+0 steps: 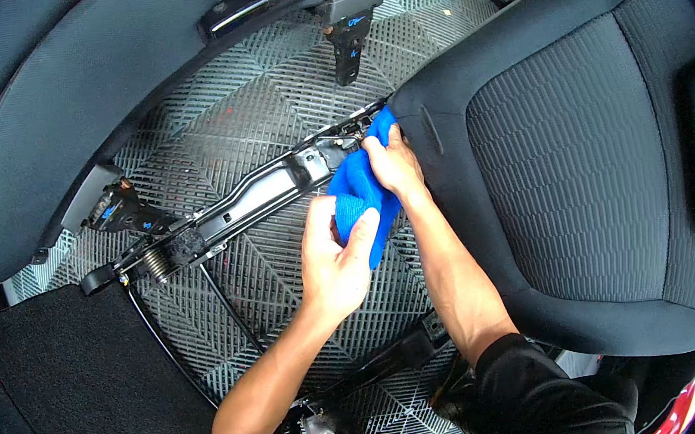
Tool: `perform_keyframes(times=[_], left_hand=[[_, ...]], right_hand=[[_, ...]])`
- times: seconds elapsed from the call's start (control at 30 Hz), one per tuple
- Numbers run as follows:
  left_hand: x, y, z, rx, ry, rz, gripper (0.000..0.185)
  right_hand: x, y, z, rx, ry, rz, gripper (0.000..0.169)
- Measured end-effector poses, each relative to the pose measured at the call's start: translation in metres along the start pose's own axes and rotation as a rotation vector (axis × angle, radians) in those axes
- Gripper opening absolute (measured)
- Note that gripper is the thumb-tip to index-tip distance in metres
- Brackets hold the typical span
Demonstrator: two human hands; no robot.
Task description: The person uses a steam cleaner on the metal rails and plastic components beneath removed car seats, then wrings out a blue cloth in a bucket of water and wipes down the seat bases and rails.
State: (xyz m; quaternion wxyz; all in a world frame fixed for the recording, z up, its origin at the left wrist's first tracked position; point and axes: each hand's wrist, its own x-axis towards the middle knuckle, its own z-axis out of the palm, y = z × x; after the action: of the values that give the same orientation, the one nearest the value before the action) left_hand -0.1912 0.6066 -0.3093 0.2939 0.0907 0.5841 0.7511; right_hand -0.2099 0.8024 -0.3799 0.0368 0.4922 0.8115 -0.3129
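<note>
A blue cloth [359, 180] is bunched between my two hands. My left hand [336, 257] grips its lower part between thumb and fingers. Higher up and to the right, my right hand [391, 161] pinches the upper end against the edge of a dark fabric car seat cushion [569, 190]. Beneath the cloth runs a black metal seat rail [261, 203], which reaches the cushion's corner near my right hand. A coil spring [156, 265] is at the rail's left end. The cloth and my right hand hide part of the rail's right end.
A black carpeted seat back panel [76, 393] lies at lower left. Another dark seat part [97, 85] curves across the upper left, with metal brackets [351, 37] below it. A second black rail [397, 357] crosses under my forearms. Grey grid tiles [224, 115] cover the floor.
</note>
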Motion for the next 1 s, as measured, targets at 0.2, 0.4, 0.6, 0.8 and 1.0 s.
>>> perform_keyframes(times=[0.2, 0.4, 0.6, 0.8, 1.0], left_hand=[[-0.005, -0.009, -0.008, 0.027, -0.029, -0.013, 0.025], [-0.010, -0.011, -0.004, 0.028, -0.024, 0.035, 0.021], [-0.015, -0.019, -0.015, 0.120, -0.036, 0.004, 0.022], [-0.005, -0.018, -0.013, 0.106, -0.024, -0.012, 0.022], [-0.004, -0.010, -0.028, -0.009, 0.083, 0.035, 0.020]], right_hand=[[0.034, 0.028, 0.006, 0.394, 0.067, -0.121, 0.076], [0.045, 0.023, 0.011, 0.443, -0.077, -0.248, 0.065], [0.041, 0.039, 0.019, 0.608, -0.074, -0.200, 0.064], [0.057, 0.023, 0.010, 0.312, -0.083, -0.298, 0.066], [0.039, 0.047, 0.017, 0.384, 0.049, -0.432, 0.062]])
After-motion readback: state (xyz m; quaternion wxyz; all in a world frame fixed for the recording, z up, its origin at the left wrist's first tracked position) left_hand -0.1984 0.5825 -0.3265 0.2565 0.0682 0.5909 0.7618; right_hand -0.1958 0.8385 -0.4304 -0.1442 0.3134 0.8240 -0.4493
